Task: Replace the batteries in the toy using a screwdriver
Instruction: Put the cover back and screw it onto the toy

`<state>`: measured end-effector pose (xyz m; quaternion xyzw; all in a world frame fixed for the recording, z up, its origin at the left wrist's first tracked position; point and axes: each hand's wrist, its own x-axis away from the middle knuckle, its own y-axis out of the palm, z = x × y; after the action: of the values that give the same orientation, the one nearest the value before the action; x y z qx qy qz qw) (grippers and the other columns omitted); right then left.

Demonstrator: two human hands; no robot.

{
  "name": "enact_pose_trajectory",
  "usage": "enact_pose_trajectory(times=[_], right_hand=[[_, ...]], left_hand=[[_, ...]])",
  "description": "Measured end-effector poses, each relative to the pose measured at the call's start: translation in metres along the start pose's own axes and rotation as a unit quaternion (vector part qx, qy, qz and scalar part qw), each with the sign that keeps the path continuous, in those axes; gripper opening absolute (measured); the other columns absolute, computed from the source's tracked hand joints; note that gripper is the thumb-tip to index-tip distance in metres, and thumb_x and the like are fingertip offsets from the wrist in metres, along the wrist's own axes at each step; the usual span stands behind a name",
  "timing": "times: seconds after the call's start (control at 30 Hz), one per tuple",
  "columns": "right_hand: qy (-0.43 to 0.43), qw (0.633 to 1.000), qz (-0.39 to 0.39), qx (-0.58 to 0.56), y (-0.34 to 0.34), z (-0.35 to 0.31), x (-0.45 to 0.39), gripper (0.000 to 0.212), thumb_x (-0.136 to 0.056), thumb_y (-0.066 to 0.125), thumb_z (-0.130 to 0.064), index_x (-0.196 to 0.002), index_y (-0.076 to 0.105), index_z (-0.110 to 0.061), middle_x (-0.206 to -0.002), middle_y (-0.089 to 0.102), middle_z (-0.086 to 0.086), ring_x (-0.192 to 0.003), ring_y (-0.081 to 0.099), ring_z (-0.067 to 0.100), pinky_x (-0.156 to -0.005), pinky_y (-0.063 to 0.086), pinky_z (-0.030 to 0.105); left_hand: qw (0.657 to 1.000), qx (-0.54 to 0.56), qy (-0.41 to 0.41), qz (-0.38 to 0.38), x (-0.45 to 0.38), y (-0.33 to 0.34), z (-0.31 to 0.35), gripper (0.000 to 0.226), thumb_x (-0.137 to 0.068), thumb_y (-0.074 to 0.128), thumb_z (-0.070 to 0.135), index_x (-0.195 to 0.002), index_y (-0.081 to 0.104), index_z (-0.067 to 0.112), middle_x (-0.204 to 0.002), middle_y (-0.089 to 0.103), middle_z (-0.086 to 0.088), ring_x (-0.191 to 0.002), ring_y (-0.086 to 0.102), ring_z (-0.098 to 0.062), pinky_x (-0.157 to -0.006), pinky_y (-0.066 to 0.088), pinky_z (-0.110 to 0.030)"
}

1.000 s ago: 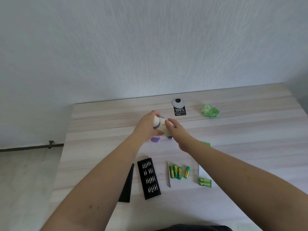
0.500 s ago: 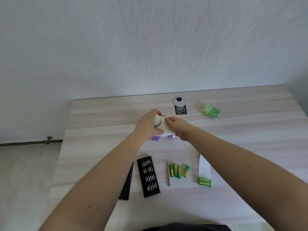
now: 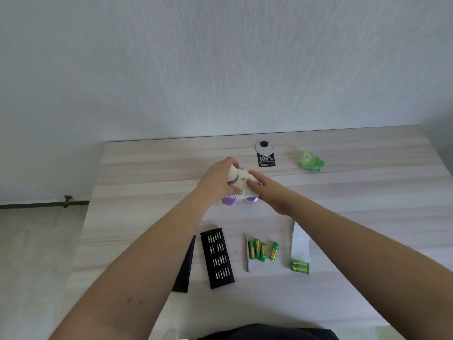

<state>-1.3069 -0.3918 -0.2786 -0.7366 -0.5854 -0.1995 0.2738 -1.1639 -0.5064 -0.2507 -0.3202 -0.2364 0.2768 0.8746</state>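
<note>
Pale wood-grain table (image 3: 367, 192), white wall (image 3: 220, 57)

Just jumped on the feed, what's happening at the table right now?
A person holds a white and purple toy over the table with both hands: the left hand grips one end, while the right hand rests on its white side. The screwdriver lies untouched on the table next to four loose batteries, with two more in a torn pack. An open bit case sits to their left.
</note>
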Motion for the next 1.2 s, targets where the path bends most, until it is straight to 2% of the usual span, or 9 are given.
enact_pose_trajectory(times=[0.1, 0.2, 0.33, 0.47, 0.63, 0.77, 0.9, 1.07, 1.2], right_hand=[[-0.024, 1.000, 0.013, -0.004, 0.001, 0.006, 0.005, 0.047, -0.096, 0.057, -0.029, -0.140, 0.042, -0.029, -0.118, 0.059, -0.001, -0.100, 0.056, 0.014, -0.084, 0.043, 0.024], [-0.037, 0.998, 0.021, -0.043, 0.004, 0.007, 0.005, 0.043, -0.093, 0.060, -0.022, -0.135, 0.050, -0.025, -0.113, 0.063, 0.003, -0.093, 0.058, 0.014, -0.082, 0.045, 0.024], [-0.041, 0.997, 0.046, -0.051, 0.005, 0.004, 0.004, 0.041, -0.091, 0.063, -0.019, -0.131, 0.055, -0.023, -0.106, 0.065, 0.000, -0.086, 0.059, 0.008, -0.075, 0.047, 0.018], [-0.040, 0.998, 0.042, -0.035, 0.002, 0.008, 0.006, 0.049, -0.088, 0.069, -0.026, -0.134, 0.054, -0.025, -0.115, 0.065, 0.002, -0.104, 0.060, 0.016, -0.085, 0.047, 0.023], [-0.024, 0.999, -0.023, -0.013, -0.006, 0.011, 0.012, 0.047, -0.089, 0.065, -0.032, -0.134, 0.053, -0.034, -0.122, 0.063, 0.002, -0.117, 0.055, 0.020, -0.101, 0.042, 0.032], [-0.063, 0.996, 0.036, 0.046, 0.003, 0.011, 0.025, 0.045, -0.093, 0.062, -0.027, -0.136, 0.051, -0.025, -0.112, 0.064, 0.003, -0.099, 0.057, 0.017, -0.076, 0.045, 0.021], [-0.093, 0.988, 0.093, 0.078, 0.014, 0.019, 0.027, 0.045, -0.091, 0.063, -0.031, -0.134, 0.051, -0.026, -0.110, 0.065, 0.004, -0.099, 0.059, 0.022, -0.081, 0.048, 0.031], [-0.082, 0.993, 0.064, 0.056, 0.007, 0.014, 0.036, 0.044, -0.091, 0.064, -0.032, -0.133, 0.052, -0.029, -0.104, 0.065, 0.000, -0.087, 0.058, 0.012, -0.071, 0.044, 0.021], [-0.062, 0.997, 0.036, 0.023, 0.005, 0.018, 0.040, 0.056, -0.088, 0.069, -0.029, -0.139, 0.047, -0.027, -0.116, 0.064, 0.003, -0.105, 0.058, 0.017, -0.083, 0.043, 0.024]], left_hand=[[1.000, 0.000, 0.004, -0.002, 0.001, 0.000, -0.001, 0.062, -0.057, 0.090, 0.019, -0.101, 0.047, 0.029, -0.107, 0.064, 0.007, -0.091, 0.057, -0.018, -0.080, 0.051, -0.037], [1.000, 0.005, 0.005, -0.004, 0.002, 0.001, -0.001, 0.062, -0.058, 0.089, 0.018, -0.100, 0.045, 0.031, -0.109, 0.065, 0.006, -0.092, 0.057, -0.019, -0.081, 0.051, -0.037], [1.000, 0.005, 0.006, 0.003, 0.002, 0.002, -0.001, 0.062, -0.058, 0.089, 0.018, -0.103, 0.047, 0.029, -0.111, 0.064, 0.009, -0.095, 0.057, -0.019, -0.082, 0.050, -0.036], [1.000, -0.002, 0.009, -0.009, 0.004, 0.000, 0.001, 0.061, -0.060, 0.088, 0.017, -0.104, 0.048, 0.028, -0.110, 0.065, 0.008, -0.094, 0.058, -0.019, -0.081, 0.050, -0.034], [0.998, -0.056, 0.022, -0.035, 0.007, -0.008, 0.007, 0.062, -0.060, 0.088, 0.021, -0.109, 0.050, 0.024, -0.102, 0.062, 0.012, -0.092, 0.058, -0.019, -0.081, 0.048, -0.032], [0.997, -0.060, 0.026, -0.043, 0.011, -0.006, 0.006, 0.063, -0.059, 0.089, 0.019, -0.110, 0.051, 0.025, -0.098, 0.058, 0.011, -0.094, 0.056, -0.021, -0.080, 0.048, -0.034], [0.998, -0.055, 0.022, -0.036, 0.013, -0.004, 0.006, 0.064, -0.058, 0.089, 0.015, -0.110, 0.053, 0.023, -0.096, 0.057, 0.011, -0.092, 0.055, -0.020, -0.074, 0.044, -0.029], [0.997, -0.069, 0.021, -0.040, 0.016, -0.006, 0.011, 0.062, -0.060, 0.089, 0.016, -0.111, 0.054, 0.020, -0.090, 0.052, 0.016, -0.087, 0.054, -0.017, -0.069, 0.038, -0.026], [0.993, -0.115, 0.022, -0.028, 0.025, -0.006, 0.012, 0.063, -0.059, 0.089, 0.029, -0.111, 0.054, 0.026, -0.093, 0.057, 0.012, -0.084, 0.054, -0.016, -0.069, 0.041, -0.027]])
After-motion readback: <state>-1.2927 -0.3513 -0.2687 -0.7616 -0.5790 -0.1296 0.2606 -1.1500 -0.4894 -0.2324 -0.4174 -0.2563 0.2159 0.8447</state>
